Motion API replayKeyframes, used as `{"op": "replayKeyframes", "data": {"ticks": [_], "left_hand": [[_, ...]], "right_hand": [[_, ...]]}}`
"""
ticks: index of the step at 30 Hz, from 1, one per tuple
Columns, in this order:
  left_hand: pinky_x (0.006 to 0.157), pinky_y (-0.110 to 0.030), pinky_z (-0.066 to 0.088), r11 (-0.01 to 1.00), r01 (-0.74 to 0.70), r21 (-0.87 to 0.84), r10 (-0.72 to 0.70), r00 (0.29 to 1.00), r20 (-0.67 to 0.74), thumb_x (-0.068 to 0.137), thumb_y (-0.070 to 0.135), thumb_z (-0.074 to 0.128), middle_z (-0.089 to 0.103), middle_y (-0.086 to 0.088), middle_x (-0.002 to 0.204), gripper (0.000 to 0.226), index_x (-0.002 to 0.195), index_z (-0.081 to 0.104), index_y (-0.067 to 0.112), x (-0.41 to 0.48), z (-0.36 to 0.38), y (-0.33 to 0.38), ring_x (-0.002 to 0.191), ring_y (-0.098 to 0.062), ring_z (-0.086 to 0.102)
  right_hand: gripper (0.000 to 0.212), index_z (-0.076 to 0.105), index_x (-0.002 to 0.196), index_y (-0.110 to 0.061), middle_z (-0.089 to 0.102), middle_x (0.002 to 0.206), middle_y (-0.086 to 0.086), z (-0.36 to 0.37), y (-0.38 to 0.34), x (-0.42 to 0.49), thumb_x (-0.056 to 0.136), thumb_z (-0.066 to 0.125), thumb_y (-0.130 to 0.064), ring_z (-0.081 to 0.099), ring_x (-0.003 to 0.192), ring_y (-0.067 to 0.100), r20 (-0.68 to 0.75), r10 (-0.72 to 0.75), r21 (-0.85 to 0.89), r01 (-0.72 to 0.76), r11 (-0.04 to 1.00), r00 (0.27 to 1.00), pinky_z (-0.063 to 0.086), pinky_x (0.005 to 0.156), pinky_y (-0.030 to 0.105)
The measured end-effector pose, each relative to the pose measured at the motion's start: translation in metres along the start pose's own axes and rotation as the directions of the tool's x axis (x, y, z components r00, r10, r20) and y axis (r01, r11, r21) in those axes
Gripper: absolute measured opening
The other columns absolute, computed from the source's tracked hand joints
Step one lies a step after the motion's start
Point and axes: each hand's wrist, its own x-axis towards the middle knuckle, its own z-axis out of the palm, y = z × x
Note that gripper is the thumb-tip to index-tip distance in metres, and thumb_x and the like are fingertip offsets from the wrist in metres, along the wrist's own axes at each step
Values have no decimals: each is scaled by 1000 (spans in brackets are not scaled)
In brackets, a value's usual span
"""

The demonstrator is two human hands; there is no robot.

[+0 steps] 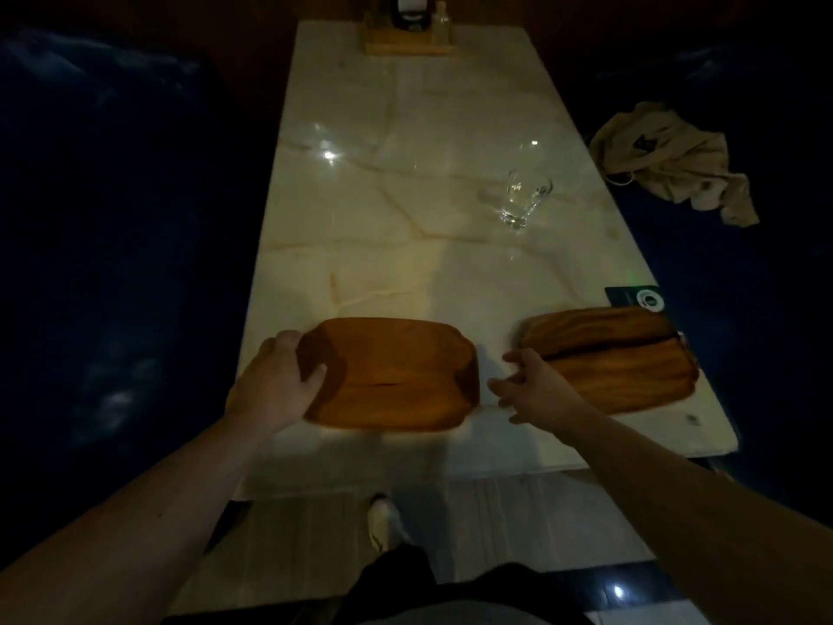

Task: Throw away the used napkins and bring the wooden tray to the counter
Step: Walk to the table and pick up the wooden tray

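Two empty wooden trays lie near the front edge of a pale marble table (405, 218). My left hand (279, 381) grips the left end of the left wooden tray (396, 376), thumb over its rim. My right hand (532, 385) hovers with fingers spread between the two trays, just beside the left end of the right wooden tray (622, 358), holding nothing. No napkins show on the table.
An empty clear glass (525, 198) stands right of the table's middle. A wooden condiment holder (408, 38) sits at the far end. A dark card (635, 297) lies behind the right tray. A crumpled beige garment (671, 164) rests on the dark right seat. Dark seating flanks both sides.
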Motion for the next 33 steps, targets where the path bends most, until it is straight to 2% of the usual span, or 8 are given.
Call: {"op": "replayKeyframes", "data": {"ticks": [6,8,11,15,17,21,25,33], "left_hand": [[84,-45,51,994,91,64,-100,982,158,87,46,54,59,-14,116,49,122,47,13,42,7,-13,99,-34,59],[90,-45,49,994,97,44,-105,964,245,88,45,52,61,-13,121,51,129,49,15,48,11,-17,105,-33,58],[86,-42,50,988,154,-33,-139,950,278,90,39,52,64,-10,117,43,127,54,17,55,15,-20,101,-30,60],[55,-28,44,961,253,-114,-216,940,266,89,28,57,68,-5,82,19,94,69,14,55,22,-22,73,-23,63],[52,-29,42,939,306,-159,-272,941,201,88,24,61,63,-3,72,16,75,64,15,50,27,-17,65,-19,60],[69,-39,48,890,371,-266,-355,929,108,88,28,63,56,-3,84,14,90,53,17,36,29,10,73,-20,55],[72,-41,49,881,336,-334,-329,941,78,87,29,64,57,-7,94,17,94,56,16,25,39,64,82,-26,57],[80,-49,53,872,316,-375,-259,946,196,84,20,68,63,-15,103,22,101,60,9,30,101,172,91,-34,61]], "right_hand": [[51,43,127,-17,63,104,14,17,-8,38,86,70,-28,67,88,28,81,152,38,-155,987,985,59,69,43],[40,48,118,-13,64,106,18,19,-10,49,87,69,-25,68,86,31,131,181,54,-190,980,975,59,73,48],[15,57,90,-15,68,89,13,20,-10,59,87,68,-23,70,74,27,154,164,-17,-163,986,974,61,66,45],[23,50,87,-17,62,84,9,18,-6,66,84,72,-22,68,65,22,134,133,-60,-126,990,982,60,54,39],[29,46,92,-18,59,85,7,10,0,66,83,73,-24,66,63,19,128,101,-63,-93,994,987,59,49,37],[32,45,103,-22,57,93,1,-18,10,61,84,71,-28,65,71,19,129,0,34,-5,999,992,52,44,26],[32,47,104,-30,58,93,-8,-71,27,58,84,71,-30,59,78,10,59,-63,65,59,996,996,47,53,25],[30,57,111,-18,67,102,3,-188,75,61,84,70,-24,62,94,21,-111,-87,65,95,993,990,53,83,44]]}}
